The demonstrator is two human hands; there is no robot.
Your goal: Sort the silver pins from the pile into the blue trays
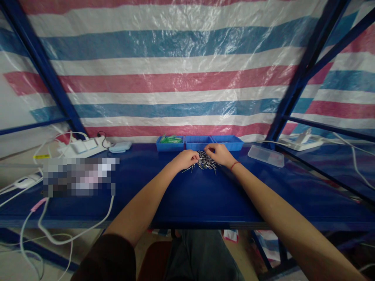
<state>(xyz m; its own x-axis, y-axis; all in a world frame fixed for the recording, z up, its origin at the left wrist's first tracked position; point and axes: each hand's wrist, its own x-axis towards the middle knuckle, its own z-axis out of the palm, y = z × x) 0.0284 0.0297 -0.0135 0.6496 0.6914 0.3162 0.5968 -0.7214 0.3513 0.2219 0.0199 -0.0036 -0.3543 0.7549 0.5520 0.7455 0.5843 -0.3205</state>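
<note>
A heap of small, thin metal pieces (207, 162) lies on the blue table; their exact kind is too small to make out. My left hand (187, 158) is at the heap's left edge, its fingers curled and pinched together. At the heap's right and far side, my right hand (219, 153) has thumb and fingertips brought together, with a red cord round the wrist. Whatever either pinch holds is hidden or too tiny to name. Just behind the hands stand a blue bin (170, 146) with green items in it and two more blue bins (199, 139) (227, 145).
A clear plastic lid or tray (266, 156) lies to the right. Power strips (84, 145) (304, 141) with cables sit at both ends of the table (202, 207). A light blue case (120, 146) is at the back left. Blue metal posts (299, 86) frame the striped sheet behind.
</note>
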